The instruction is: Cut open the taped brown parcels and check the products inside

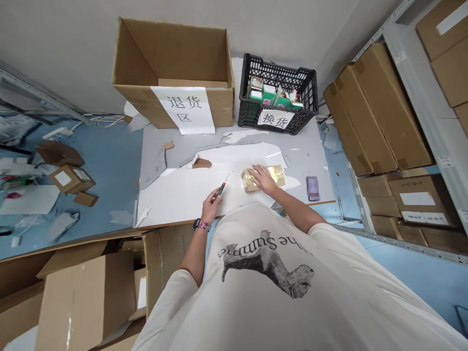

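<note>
My left hand (211, 205) is closed round a slim knife (219, 191) with a red and black handle. Its thin blade points up and away from me, above the white sheet. To the right of it, my right hand (263, 179) grips a small cardboard box (278, 176) from above, fingers spread across its top. Shiny yellowish tape covers much of that box, which lies flat on the table. The knife tip and the box are apart.
At the back of the table (310, 151) stand a large open carton (146, 105) and a black crate (310, 97) holding small green-white boxes. A purple phone-like object (312, 188) lies at right. Shelves with cartons (395, 107) flank the right; more cartons (78, 297) sit lower left.
</note>
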Available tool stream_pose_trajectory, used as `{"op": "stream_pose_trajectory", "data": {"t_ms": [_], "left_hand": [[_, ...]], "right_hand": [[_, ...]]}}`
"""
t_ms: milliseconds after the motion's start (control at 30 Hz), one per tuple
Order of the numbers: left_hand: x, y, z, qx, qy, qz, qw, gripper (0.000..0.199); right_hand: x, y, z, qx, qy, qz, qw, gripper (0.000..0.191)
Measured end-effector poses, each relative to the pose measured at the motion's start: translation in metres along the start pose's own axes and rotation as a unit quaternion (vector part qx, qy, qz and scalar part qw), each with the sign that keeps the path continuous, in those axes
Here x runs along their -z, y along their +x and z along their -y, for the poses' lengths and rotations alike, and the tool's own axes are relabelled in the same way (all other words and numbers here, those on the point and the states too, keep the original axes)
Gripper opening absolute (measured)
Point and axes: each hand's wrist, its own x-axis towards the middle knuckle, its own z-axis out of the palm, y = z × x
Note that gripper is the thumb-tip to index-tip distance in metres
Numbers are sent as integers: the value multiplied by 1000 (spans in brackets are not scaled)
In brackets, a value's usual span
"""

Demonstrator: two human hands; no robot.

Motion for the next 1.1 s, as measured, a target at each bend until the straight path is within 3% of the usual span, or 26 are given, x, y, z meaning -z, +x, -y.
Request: {"op": "stream_pose_trajectory", "data": {"t_ms": [200,367,533,733,1100], "left_hand": [[-4,-1,-6,-38,69,-16,997,65],[-2,-5,-11,-79,113,-15,990,63],[-2,-12,-17,-138,148,24,979,59],[-6,-12,-27,-156,205,67,964,56],[-9,-2,-44,-175,276,70,942,54]], "right_hand": [[3,9,1,35,-16,22,999,66],[9,13,-2,84,-40,44,995,67],[0,12,-4,90,-57,40,993,70],[3,18,-2,101,-46,49,993,74],[0,17,-12,118,-53,49,990,78]]}}
